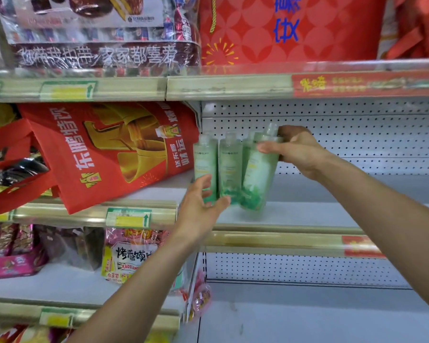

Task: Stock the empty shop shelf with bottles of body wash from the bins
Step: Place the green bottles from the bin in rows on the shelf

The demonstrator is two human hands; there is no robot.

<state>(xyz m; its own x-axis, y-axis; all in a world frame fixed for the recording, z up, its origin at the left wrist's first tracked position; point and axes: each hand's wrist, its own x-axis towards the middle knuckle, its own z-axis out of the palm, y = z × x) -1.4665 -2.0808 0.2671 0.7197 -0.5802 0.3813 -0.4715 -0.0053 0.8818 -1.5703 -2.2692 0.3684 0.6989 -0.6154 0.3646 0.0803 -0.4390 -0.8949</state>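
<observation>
This was a shop aisle. Tiered metal shelves (307, 216) with perforated back panels (357, 144) carried price-tag strips (128, 217) and red promotional strips (367, 84) along their front edges, while packaged snacks (126, 253) and red printed gift bags (114, 149) crowded the neighbouring bays.

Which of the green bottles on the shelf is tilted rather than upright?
The rightmost bottle, gripped near its top by the right hand, leans with its cap to the right. The other bottles to its left stand upright.
</observation>
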